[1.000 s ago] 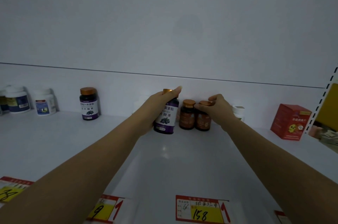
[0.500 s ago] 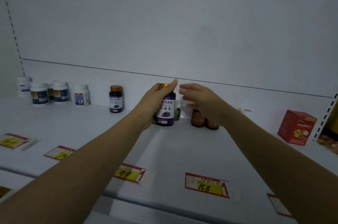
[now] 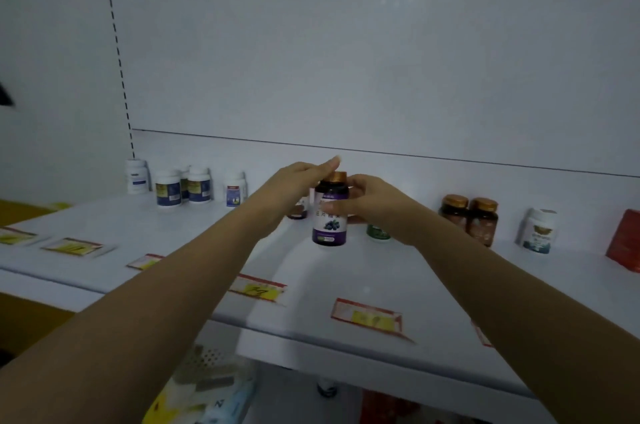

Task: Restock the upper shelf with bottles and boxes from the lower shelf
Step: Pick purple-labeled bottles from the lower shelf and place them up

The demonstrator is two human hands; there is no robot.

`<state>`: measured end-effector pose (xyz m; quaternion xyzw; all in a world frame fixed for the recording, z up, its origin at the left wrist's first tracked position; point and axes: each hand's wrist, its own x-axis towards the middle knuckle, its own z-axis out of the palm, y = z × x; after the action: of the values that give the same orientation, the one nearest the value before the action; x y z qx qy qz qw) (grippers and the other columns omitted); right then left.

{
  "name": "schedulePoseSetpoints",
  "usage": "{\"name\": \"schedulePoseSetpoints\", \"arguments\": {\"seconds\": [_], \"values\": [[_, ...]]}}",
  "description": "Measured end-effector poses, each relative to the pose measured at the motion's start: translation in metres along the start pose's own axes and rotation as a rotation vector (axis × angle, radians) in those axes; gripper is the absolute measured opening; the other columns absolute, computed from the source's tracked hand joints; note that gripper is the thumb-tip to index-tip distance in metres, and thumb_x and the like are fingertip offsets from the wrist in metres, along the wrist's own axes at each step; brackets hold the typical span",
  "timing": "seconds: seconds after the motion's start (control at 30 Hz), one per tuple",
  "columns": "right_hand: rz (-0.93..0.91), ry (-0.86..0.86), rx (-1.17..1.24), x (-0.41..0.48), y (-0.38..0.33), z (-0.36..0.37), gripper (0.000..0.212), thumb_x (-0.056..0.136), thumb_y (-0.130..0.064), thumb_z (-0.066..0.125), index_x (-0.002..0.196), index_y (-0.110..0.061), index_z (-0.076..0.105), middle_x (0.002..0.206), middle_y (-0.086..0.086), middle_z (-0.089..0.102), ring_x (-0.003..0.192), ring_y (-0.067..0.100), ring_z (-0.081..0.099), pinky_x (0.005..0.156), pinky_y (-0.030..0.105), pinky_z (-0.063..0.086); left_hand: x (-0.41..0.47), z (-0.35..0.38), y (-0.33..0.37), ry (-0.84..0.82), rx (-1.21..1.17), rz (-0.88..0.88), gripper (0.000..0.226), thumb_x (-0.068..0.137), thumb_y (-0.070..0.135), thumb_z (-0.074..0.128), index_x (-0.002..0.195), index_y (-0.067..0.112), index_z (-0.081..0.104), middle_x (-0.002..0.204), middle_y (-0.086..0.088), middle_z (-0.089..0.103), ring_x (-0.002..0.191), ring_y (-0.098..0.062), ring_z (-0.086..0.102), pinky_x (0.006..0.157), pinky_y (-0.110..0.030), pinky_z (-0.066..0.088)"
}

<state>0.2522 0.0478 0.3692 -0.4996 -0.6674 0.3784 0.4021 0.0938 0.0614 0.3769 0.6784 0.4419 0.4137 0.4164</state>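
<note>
Upper shelf (image 3: pixel 381 271), white, seen from the front. Purple-labelled bottle (image 3: pixel 330 215) with a gold cap stands upright at mid shelf between both hands; whether its base touches the shelf or hangs just above it, I cannot tell. Right hand (image 3: pixel 375 205) grips the bottle from its right side, fingers (image 3: pixel 358 185) curled round the upper body, thumb lying across the front of the label. Left hand (image 3: pixel 298 188) lies against the bottle's left shoulder, its fingers straight and pressed together, tips reaching past the cap; its thumb is hidden. Small dark bottle (image 3: pixel 298 213) partly covered behind the left hand, small green bottle (image 3: pixel 378 233) behind the right wrist. Far left, at the back wall: a group of white bottles (image 3: pixel 168 188). To the right: two brown bottles (image 3: pixel 468 217) touching side by side, then a white bottle (image 3: pixel 538 231), then a red box (image 3: pixel 627 240) at the frame edge. Red-and-yellow price tags (image 3: pixel 367 318) lie along the shelf's front edge. Below, the lower shelf holds blurred packages (image 3: pixel 207 385).
</note>
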Motion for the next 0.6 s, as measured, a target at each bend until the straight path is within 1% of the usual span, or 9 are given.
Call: {"name": "schedulePoseSetpoints", "arguments": {"seconds": [0.03,0.07,0.1,0.13,0.2,0.23,0.3,0.4,0.6], "values": [[0.018,0.039,-0.002,0.005,0.001,0.005,0.029,0.077,-0.011,0.074,0.098,-0.02,0.057,0.096,-0.002,0.068,0.084,0.01,0.067,0.058,0.014,0.055,0.002,-0.016,-0.007,0.018,0.101,0.015,0.063,0.08,0.063,0.051,0.124,0.018,0.053,0.127,-0.002,0.056,0.116,-0.022,0.051,0.1,-0.042,0.043],[0.034,0.077,-0.003,0.009,0.002,0.011,0.027,0.077,-0.01,0.074,0.093,-0.023,0.057,0.093,-0.004,0.068,0.081,0.007,0.066,0.054,0.012,0.053,0.004,-0.032,-0.015,0.026,0.199,0.04,0.062,0.081,0.063,0.05,0.124,0.018,0.052,0.13,-0.003,0.054,0.113,-0.02,0.05,0.099,-0.039,0.042],[0.052,0.116,-0.007,0.013,0.002,0.016,0.027,0.077,-0.009,0.074,0.091,-0.024,0.056,0.091,-0.005,0.067,0.08,0.006,0.065,0.053,0.011,0.052,0.006,-0.049,-0.023,0.022,0.313,0.069,0.06,0.082,0.061,0.051,0.124,0.018,0.052,0.13,-0.003,0.054,0.11,-0.018,0.051,0.094,-0.034,0.041],[0.07,0.156,-0.018,0.017,0.003,0.021,0.027,0.077,-0.009,0.074,0.092,-0.023,0.057,0.091,-0.004,0.067,0.08,0.007,0.065,0.056,0.013,0.052,0.009,-0.064,-0.033,0.012,0.453,0.088,0.058,0.083,0.058,0.052,0.125,0.018,0.051,0.131,-0.004,0.054,0.109,-0.019,0.051,0.089,-0.031,0.04],[0.113,0.239,-0.047,0.025,0.006,0.031,0.032,0.076,-0.01,0.075,0.102,-0.018,0.057,0.098,0.0,0.067,0.09,0.016,0.065,0.073,0.025,0.055,0.018,-0.09,-0.052,-0.01,0.718,0.094,0.06,0.084,0.054,0.055,0.13,0.016,0.047,0.132,-0.008,0.051,0.112,-0.022,0.052,0.086,-0.03,0.042],[0.134,0.28,-0.057,0.03,0.007,0.035,0.037,0.076,-0.01,0.075,0.108,-0.015,0.057,0.102,0.003,0.066,0.096,0.021,0.064,0.083,0.032,0.054,0.022,-0.099,-0.061,-0.023,0.81,0.092,0.061,0.084,0.053,0.056,0.131,0.015,0.046,0.133,-0.009,0.051,0.113,-0.024,0.052,0.088,-0.032,0.044],[0.168,0.345,-0.067,0.035,0.007,0.043,0.044,0.076,-0.009,0.074,0.116,-0.012,0.055,0.109,0.007,0.065,0.103,0.025,0.062,0.094,0.041,0.05,0.031,-0.11,-0.076,-0.053,0.954,0.104,0.06,0.085,0.053,0.054,0.131,0.014,0.045,0.131,-0.011,0.051,0.113,-0.027,0.052,0.092,-0.038,0.046],[0.207,0.397,-0.061,0.045,0.009,0.051,0.047,0.076,-0.006,0.074,0.119,-0.01,0.055,0.116,0.009,0.064,0.108,0.027,0.061,0.099,0.046,0.047,0.043,-0.113,-0.093,-0.111,1.092,0.125,0.06,0.086,0.056,0.05,0.13,0.015,0.045,0.13,-0.011,0.05,0.112,-0.028,0.052,0.093,-0.041,0.046],[0.242,0.438,-0.16,0.069,0.02,0.056,0.047,0.075,-0.007,0.076,0.117,-0.009,0.056,0.113,0.009,0.063,0.106,0.028,0.06,0.099,0.045,0.047,0.059,-0.108,-0.111,-0.172,1.162,0.183,0.063,0.087,0.058,0.046,0.135,0.016,0.041,0.135,-0.012,0.044,0.121,-0.032,0.045,0.096,-0.042,0.044]]}}
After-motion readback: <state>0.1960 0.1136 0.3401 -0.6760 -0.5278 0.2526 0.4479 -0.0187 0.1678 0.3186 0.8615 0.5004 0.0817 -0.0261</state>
